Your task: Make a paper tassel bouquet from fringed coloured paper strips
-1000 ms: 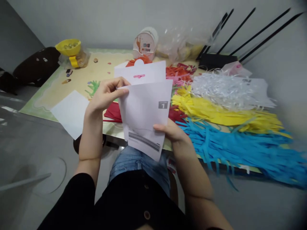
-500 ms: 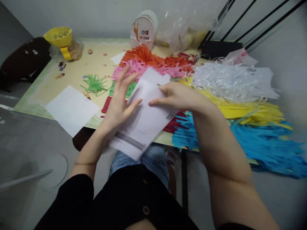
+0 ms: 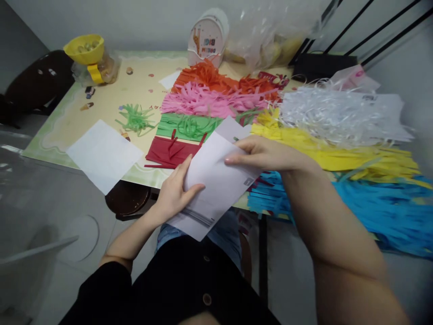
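Observation:
Both my hands hold a white printed paper (image 3: pixel 216 180), tilted over the table's front edge and my lap. It looks folded or layered, with a grey band near its lower corner. My left hand (image 3: pixel 177 189) grips its left edge, thumb on top and fingers behind. At the upper right edge, my right hand (image 3: pixel 255 153) pinches it between thumb and fingers, and part of that hand's grip is hidden. Just beyond the paper lie dark red fringed strips (image 3: pixel 169 151) and green fringed strips (image 3: pixel 182 126).
Pink (image 3: pixel 203 100), orange (image 3: pixel 216 76), yellow (image 3: pixel 324 149) and blue fringe (image 3: pixel 382 207) cover the table (image 3: pixel 108 97). White shredded strips (image 3: pixel 318 110) lie right. A blank sheet (image 3: pixel 104 155) overhangs the front edge. A yellow bowl (image 3: pixel 84 49) and a bucket (image 3: pixel 206 38) stand behind.
My left hand has come down from its raised, spread pose and now grips the paper's left edge. The paper sits slightly lower and to the right, showing more of the red and green strips.

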The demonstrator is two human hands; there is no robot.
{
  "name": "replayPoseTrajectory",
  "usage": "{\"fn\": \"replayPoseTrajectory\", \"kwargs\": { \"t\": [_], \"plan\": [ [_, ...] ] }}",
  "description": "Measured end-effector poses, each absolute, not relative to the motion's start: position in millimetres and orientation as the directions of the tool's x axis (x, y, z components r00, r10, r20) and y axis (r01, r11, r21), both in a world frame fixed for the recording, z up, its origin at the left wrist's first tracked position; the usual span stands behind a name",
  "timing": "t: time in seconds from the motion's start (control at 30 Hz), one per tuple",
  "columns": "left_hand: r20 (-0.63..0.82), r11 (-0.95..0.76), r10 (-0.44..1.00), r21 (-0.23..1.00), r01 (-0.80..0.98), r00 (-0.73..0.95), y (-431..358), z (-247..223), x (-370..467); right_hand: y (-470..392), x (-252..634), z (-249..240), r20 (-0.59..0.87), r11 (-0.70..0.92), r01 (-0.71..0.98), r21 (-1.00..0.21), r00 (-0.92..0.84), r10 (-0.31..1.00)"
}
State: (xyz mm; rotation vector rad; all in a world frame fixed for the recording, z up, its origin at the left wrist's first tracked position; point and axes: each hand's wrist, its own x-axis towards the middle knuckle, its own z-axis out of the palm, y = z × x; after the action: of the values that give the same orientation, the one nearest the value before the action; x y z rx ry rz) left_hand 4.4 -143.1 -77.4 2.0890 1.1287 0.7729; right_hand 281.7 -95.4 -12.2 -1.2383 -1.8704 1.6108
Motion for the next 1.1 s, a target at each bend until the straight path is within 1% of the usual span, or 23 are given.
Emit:
{"fn": "replayPoseTrajectory", "kwargs": {
  "t": [0.1, 0.13, 0.17, 0.2, 0.3, 0.37, 0.47, 0.53, 0.6, 0.63, 0.67, 0.7, 0.73, 0.77, 0.8, 0.83, 0.87, 0.9, 0.93, 0.97, 1.0, 1.03, 1.1],
  "plan": [
    [0.177, -0.482, 0.805, 0.752, 0.45, 0.567, -162.3, -79.5, 9.5, -98.8, 281.4, -15.4, -0.308, -0.001, 0.396, -0.918, -0.712, 0.631],
    [0.17, -0.498, 0.788, 0.742, 0.45, 0.592, -167.2, -81.4, 11.3, -100.1, 281.1, -17.3, -0.324, -0.001, 0.401, -0.916, -0.739, 0.591],
    [0.173, -0.512, 0.782, 0.725, 0.46, 0.599, -170.9, -83.7, 12.7, -101.3, 281.3, -19.6, -0.338, -0.016, 0.405, -0.914, -0.74, 0.582],
    [0.186, -0.527, 0.785, 0.701, 0.48, 0.591, -173.5, -86.1, 13.5, -102.5, 282.5, -21.8, -0.348, -0.043, 0.407, -0.913, -0.716, 0.605],
    [0.223, -0.545, 0.816, 0.607, 0.578, 0.534, -176.9, -90.6, 11.9, -105.8, 291.0, -26.2, -0.344, -0.119, 0.389, -0.914, -0.584, 0.736],
    [0.18, -0.532, 0.821, 0.588, 0.609, 0.543, -178.3, -89.6, 9.3, -107.6, 297.8, -26.7, -0.338, -0.127, 0.39, -0.912, -0.54, 0.771],
    [0.015, -0.463, 0.799, 0.654, 0.598, 0.602, -182.2, -83.8, 8.0, -108.2, 302.0, -25.3, -0.331, -0.108, 0.44, -0.891, -0.468, 0.819],
    [-0.062, -0.393, 0.789, 0.714, 0.58, 0.612, -185.8, -80.4, 10.3, -106.3, 299.9, -22.9, -0.343, -0.106, 0.462, -0.881, -0.467, 0.815],
    [-0.088, -0.326, 0.791, 0.777, 0.539, 0.605, -188.1, -79.7, 13.9, -103.5, 295.8, -17.4, -0.428, -0.164, 0.495, -0.853, -0.485, 0.763],
    [-0.092, -0.293, 0.793, 0.808, 0.511, 0.602, -187.9, -80.4, 15.3, -102.6, 293.8, -12.9, -0.482, -0.203, 0.53, -0.823, -0.465, 0.742],
    [-0.098, -0.261, 0.796, 0.834, 0.486, 0.597, -186.5, -81.6, 16.0, -102.7, 292.2, -7.3, -0.517, -0.223, 0.574, -0.788, -0.42, 0.746],
    [-0.106, -0.229, 0.801, 0.856, 0.464, 0.59, -183.6, -82.9, 15.8, -104.0, 291.1, -1.0, -0.505, -0.203, 0.618, -0.759, -0.362, 0.784],
    [-0.108, -0.2, 0.81, 0.873, 0.444, 0.577, -179.2, -84.0, 14.4, -107.0, 290.4, 5.1, -0.419, -0.143, 0.652, -0.744, -0.29, 0.86],
    [-0.095, -0.179, 0.83, 0.888, 0.423, 0.55, -173.6, -84.6, 12.1, -111.6, 289.7, 9.9, -0.248, -0.056, 0.669, -0.741, -0.197, 0.948],
    [-0.071, -0.162, 0.862, 0.9, 0.406, 0.502, -166.9, -84.5, 9.1, -117.6, 288.5, 12.5, -0.002, 0.049, 0.668, -0.743, -0.075, 0.997],
    [-0.031, -0.153, 0.902, 0.909, 0.387, 0.431, -159.8, -83.7, 5.7, -124.3, 286.3, 11.6, 0.263, 0.153, 0.653, -0.741, 0.072, 0.962],
    [0.018, -0.153, 0.937, 0.918, 0.365, 0.349, -152.7, -82.3, 2.5, -130.9, 282.4, 6.8, 0.459, 0.239, 0.62, -0.747, 0.222, 0.86],
    [0.061, -0.154, 0.961, 0.928, 0.338, 0.269, -146.1, -80.6, -0.3, -136.5, 276.7, -1.9, 0.56, 0.312, 0.56, -0.767, 0.349, 0.751],
    [0.091, -0.152, 0.975, 0.939, 0.307, 0.202, -140.4, -79.0, -2.2, -140.3, 269.3, -14.0, 0.553, 0.355, 0.467, -0.81, 0.403, 0.729],
    [0.103, -0.142, 0.982, 0.952, 0.27, 0.156, -135.8, -77.9, -3.2, -142.0, 260.8, -28.1, 0.456, 0.348, 0.322, -0.88, 0.375, 0.807],
    [0.095, -0.125, 0.986, 0.966, 0.227, 0.137, -132.3, -77.6, -3.5, -141.6, 251.9, -42.7, 0.328, 0.292, 0.165, -0.942, 0.267, 0.906],
    [0.072, -0.096, 0.989, 0.979, 0.179, 0.132, -129.7, -78.5, -3.3, -139.3, 243.5, -56.1, 0.222, 0.22, 0.036, -0.975, 0.215, 0.951],
    [-0.016, 0.005, 0.991, 0.997, 0.082, 0.136, -125.5, -82.8, -3.1, -132.1, 231.0, -74.6, 0.061, 0.085, -0.118, -0.989, 0.194, 0.979]
  ]
}}
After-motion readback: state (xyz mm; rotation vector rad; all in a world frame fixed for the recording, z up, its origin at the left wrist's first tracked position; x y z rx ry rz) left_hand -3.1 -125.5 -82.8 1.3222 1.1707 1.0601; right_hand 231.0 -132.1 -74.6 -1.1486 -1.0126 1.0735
